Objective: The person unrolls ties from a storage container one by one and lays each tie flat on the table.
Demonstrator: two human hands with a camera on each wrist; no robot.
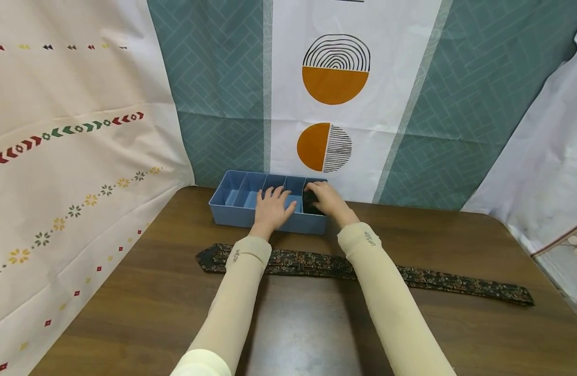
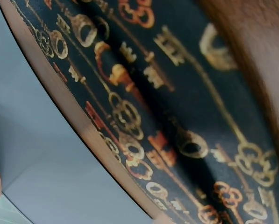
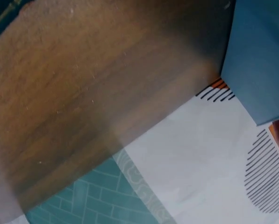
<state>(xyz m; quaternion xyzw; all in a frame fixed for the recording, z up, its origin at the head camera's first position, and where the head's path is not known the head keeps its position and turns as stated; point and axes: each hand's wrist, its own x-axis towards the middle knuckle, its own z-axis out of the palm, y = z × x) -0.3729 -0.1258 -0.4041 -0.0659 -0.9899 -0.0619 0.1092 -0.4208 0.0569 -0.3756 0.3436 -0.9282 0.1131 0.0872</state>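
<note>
A blue divided box [image 1: 236,216] stands along the back of the table. My left hand [image 1: 271,211], fingers spread, lies over its front rim near the middle compartments. At the rightmost compartment, my right hand [image 1: 329,201] reaches in from above, fingers and thumb curled around a dark bundle [image 1: 310,202] that it partly hides. A dark necktie [image 1: 307,265] patterned with keys stretches across the table beneath both forearms. The left wrist view shows this necktie [image 2: 125,116] up close, beside the box wall [image 2: 41,140]. In the right wrist view, the box's corner [image 3: 258,60] appears with a finger at the edge.
The brown wooden table [image 1: 152,292] has its back edge against a green and white curtain [image 1: 218,78]. A white patterned cloth [image 1: 81,183] hangs on the left, and another pale cloth [image 1: 551,141] on the right. The box's other compartments are separated by thin walls.
</note>
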